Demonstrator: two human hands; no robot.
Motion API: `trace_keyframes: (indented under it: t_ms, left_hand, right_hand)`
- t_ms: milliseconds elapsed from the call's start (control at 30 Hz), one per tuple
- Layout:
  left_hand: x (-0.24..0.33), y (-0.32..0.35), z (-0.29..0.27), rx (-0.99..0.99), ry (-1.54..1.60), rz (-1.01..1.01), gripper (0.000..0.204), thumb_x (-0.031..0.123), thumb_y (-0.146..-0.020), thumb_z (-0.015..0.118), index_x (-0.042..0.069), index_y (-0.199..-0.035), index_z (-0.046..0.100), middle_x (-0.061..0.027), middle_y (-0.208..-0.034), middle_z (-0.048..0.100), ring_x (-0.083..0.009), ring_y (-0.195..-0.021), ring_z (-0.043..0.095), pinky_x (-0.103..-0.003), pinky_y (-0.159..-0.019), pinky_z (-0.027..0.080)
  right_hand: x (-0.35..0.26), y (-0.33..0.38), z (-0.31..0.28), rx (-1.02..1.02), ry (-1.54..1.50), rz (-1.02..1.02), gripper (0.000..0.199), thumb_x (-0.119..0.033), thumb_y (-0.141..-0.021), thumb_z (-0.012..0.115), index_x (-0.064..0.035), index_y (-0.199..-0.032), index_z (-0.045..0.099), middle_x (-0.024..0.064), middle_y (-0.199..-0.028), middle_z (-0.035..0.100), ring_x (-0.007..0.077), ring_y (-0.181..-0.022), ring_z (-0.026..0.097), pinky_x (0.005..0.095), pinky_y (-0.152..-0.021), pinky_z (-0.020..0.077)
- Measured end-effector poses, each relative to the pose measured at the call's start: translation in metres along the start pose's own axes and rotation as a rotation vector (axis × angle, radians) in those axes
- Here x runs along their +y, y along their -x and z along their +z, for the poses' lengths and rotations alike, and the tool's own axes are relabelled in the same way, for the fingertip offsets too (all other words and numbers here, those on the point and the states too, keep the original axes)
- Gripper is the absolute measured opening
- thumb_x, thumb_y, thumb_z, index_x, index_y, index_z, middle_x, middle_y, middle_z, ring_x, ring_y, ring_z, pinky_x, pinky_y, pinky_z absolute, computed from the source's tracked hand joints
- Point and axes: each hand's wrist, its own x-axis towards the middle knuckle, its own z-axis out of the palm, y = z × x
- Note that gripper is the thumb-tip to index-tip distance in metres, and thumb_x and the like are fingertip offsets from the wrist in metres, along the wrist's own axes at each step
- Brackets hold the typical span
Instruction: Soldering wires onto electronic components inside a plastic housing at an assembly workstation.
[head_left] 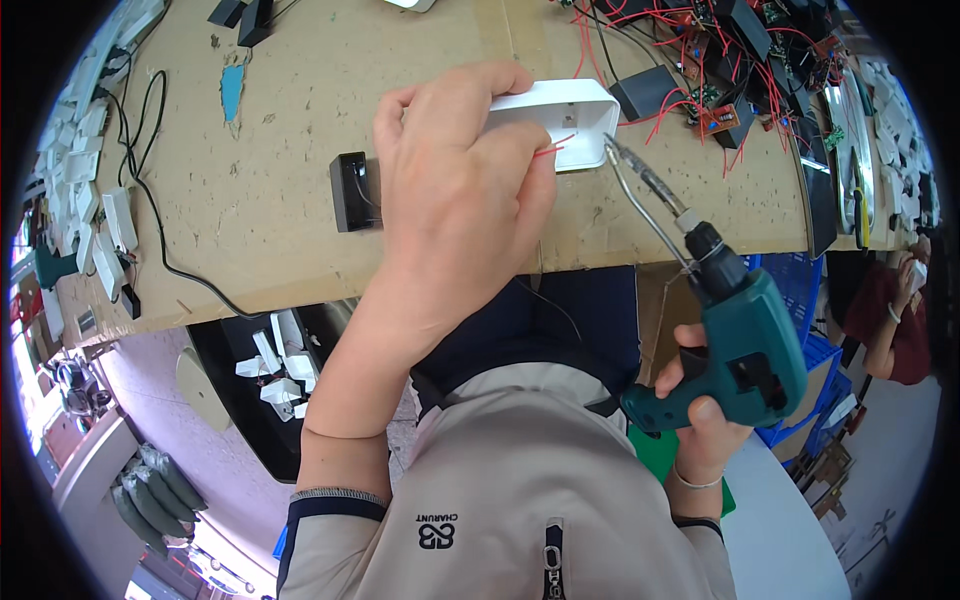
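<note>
My left hand (455, 185) is closed on a white plastic housing (600, 110), its open side facing me above the table. Thin red wires (560, 147) stick out by my thumb and forefinger, inside the housing; whether the fingertips pinch them is hidden. In my right hand (712, 430) is a green soldering gun (765, 330), gripped by its handle with a finger at the trigger. Its tip and the bent metal feed tube (640, 205) point up-left, close to the housing's right wall. A small black box (349, 190) with a thin wire sits beside my left wrist.
Black boxes, red wires and small circuit boards (715, 120) are heaped at the far right. White housings (115, 220) pile along the left edge, near a black cable (165, 265). Below the table edge, a black bin (235, 400) holds white parts. Another person (890, 320) is at right.
</note>
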Motion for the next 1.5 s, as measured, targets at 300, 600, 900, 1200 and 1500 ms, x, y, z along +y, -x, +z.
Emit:
trace_keyframes:
  t_ms: [300,600,900,1200,1500]
  left_hand:
    - [-0.002,-0.003,0.012,0.027,-0.096,0.001,0.009,0.002,-0.063,0.065,0.001,-0.072,0.064,-0.0079,-0.094,0.057,-0.0237,-0.087,0.054,-0.034,-0.078,0.038]
    - [-0.003,-0.004,0.013,0.015,-0.143,0.019,0.010,0.002,-0.063,0.066,0.001,-0.072,0.064,-0.0075,-0.094,0.056,-0.0231,-0.087,0.053,-0.034,-0.076,0.037]
    - [-0.004,-0.006,0.012,-0.002,-0.127,0.017,0.011,0.002,-0.062,0.066,0.001,-0.073,0.064,-0.0078,-0.093,0.056,-0.0235,-0.087,0.053,-0.034,-0.076,0.037]
    - [-0.006,-0.005,0.013,0.005,-0.124,0.031,0.012,0.001,-0.062,0.067,0.001,-0.073,0.064,-0.0082,-0.093,0.056,-0.0238,-0.087,0.053,-0.034,-0.076,0.038]
    - [-0.006,-0.004,0.012,-0.008,-0.111,0.022,0.010,0.002,-0.063,0.066,0.001,-0.073,0.064,-0.0077,-0.094,0.055,-0.0235,-0.089,0.052,-0.034,-0.077,0.037]
  right_hand:
    - [-0.002,0.002,0.000,-0.053,0.061,0.105,0.065,-0.024,-0.070,0.076,0.0047,-0.121,0.047,0.0190,-0.113,0.057,0.0193,-0.078,0.061,0.0309,-0.068,0.0519]
    - [0.001,-0.005,0.010,0.003,0.131,0.082,0.070,-0.031,-0.070,0.075,0.0094,-0.119,0.045,0.0225,-0.103,0.059,0.0195,-0.068,0.062,0.0284,-0.057,0.0524]
    - [0.000,-0.010,0.013,-0.017,0.180,0.067,0.067,-0.031,-0.070,0.074,0.0080,-0.117,0.047,0.0193,-0.101,0.060,0.0181,-0.067,0.061,0.0283,-0.056,0.0512]
    - [-0.004,-0.011,0.014,-0.017,0.197,0.144,0.068,-0.031,-0.069,0.076,0.0067,-0.118,0.047,0.0162,-0.098,0.060,0.0163,-0.066,0.059,0.0263,-0.056,0.0495]
    - [-0.012,-0.012,0.012,-0.143,0.212,0.128,0.042,-0.009,-0.074,0.069,0.0021,-0.112,0.056,0.0094,-0.097,0.060,0.0140,-0.078,0.058,0.0252,-0.067,0.0473]
